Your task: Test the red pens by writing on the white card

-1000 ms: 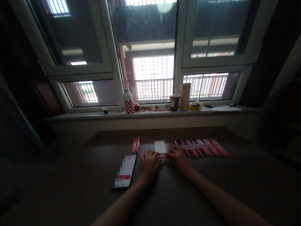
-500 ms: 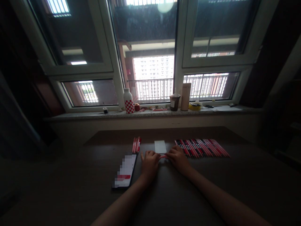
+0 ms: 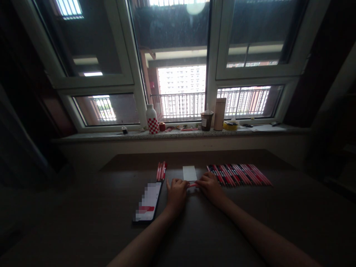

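A slim pink pen [image 3: 192,184] lies crosswise between my two hands, just above the dark table. My left hand [image 3: 177,192] has its fingers closed on the left end, with the thumb sticking out to the side. On the other end, the fingers of my right hand [image 3: 210,188] are closed. Directly beyond the pen is a pale square of paper [image 3: 189,173]. Beside my right hand, a long row of red, pink and black pens [image 3: 240,175] lies side by side. A small group of similar pens [image 3: 161,171] rests to the left, beyond my left hand.
A phone [image 3: 148,202] with a lit, blurred screen lies left of my left forearm. On the windowsill [image 3: 178,136] behind the table [image 3: 133,163] stand a checkered bottle [image 3: 152,120], a drink cup [image 3: 206,121], a tall flask [image 3: 219,115] and a yellow tape roll [image 3: 230,126].
My left hand has shifted very slightly left along the pen. Otherwise the hands, pens, paper and phone look the same.
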{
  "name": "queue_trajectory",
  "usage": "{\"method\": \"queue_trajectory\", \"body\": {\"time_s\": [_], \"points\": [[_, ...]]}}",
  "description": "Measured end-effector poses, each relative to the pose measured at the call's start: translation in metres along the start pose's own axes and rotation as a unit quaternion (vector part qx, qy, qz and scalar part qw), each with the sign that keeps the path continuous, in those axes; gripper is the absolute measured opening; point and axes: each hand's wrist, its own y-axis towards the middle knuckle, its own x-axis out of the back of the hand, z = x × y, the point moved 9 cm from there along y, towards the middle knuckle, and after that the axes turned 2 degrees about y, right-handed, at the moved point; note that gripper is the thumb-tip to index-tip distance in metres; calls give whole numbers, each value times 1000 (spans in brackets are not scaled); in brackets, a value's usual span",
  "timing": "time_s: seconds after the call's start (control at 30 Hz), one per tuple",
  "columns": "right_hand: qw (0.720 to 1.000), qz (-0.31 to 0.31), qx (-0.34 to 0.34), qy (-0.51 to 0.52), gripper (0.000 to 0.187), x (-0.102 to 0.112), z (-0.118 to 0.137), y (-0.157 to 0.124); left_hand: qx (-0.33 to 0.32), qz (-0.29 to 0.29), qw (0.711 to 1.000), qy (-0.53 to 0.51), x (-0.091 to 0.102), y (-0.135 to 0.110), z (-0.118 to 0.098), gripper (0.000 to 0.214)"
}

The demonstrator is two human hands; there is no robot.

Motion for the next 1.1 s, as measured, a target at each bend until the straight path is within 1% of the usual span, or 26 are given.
{"method": "queue_trajectory", "body": {"time_s": [0.23,0.47,0.63,0.8,1.1], "points": [[1000,-2,0,6,16,2,2,0,11,8,1000,19,3,-1,-1,21],[1000,-2,0,1,15,-1,-1,0,5,-4,1000,24,-1,-1,3,25],[1000,-1,-4,-1,15,0,-1,0,7,-10,1000,15,1,-1,1,25],[1000,0,-9,0,15,2,0,0,15,-8,999,31,2,0,0,25],[1000,-2,-13,1,19,3,-1,0,20,-27,998,43,5,0,2,28]]}}
